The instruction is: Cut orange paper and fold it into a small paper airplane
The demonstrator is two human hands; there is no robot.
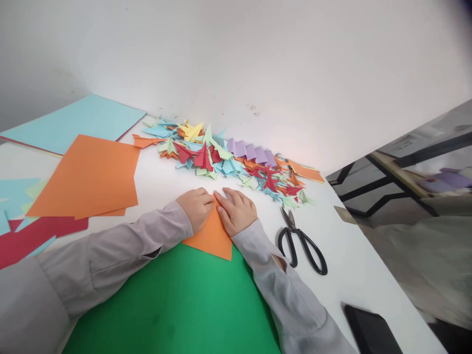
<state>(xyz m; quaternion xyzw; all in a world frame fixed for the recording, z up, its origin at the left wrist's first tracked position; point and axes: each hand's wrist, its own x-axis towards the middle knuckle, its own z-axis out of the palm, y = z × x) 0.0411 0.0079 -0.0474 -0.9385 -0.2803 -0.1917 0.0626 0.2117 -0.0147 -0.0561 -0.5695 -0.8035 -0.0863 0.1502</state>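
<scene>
A folded sheet of orange paper (210, 238) lies in front of me, its narrow point facing the wall and its wide edge towards me. My left hand (196, 209) is closed, fingers curled, on the left side of the paper near that point. On the opposite side, my right hand (238, 209) holds the paper down, thumb and index finger pressed on its right edge close to the tip. The fingertips of both hands nearly meet there. Under the paper's near edge is a large green sheet (177, 300). The left fingertips are partly hidden.
Many small folded paper planes (202, 157) are heaped along the wall. Black-handled scissors (302, 243) lie right of my hand, with a black phone-like object (370, 329) nearer. Orange sheets (92, 177), blue sheets (88, 120) and red scraps (47, 233) lie left.
</scene>
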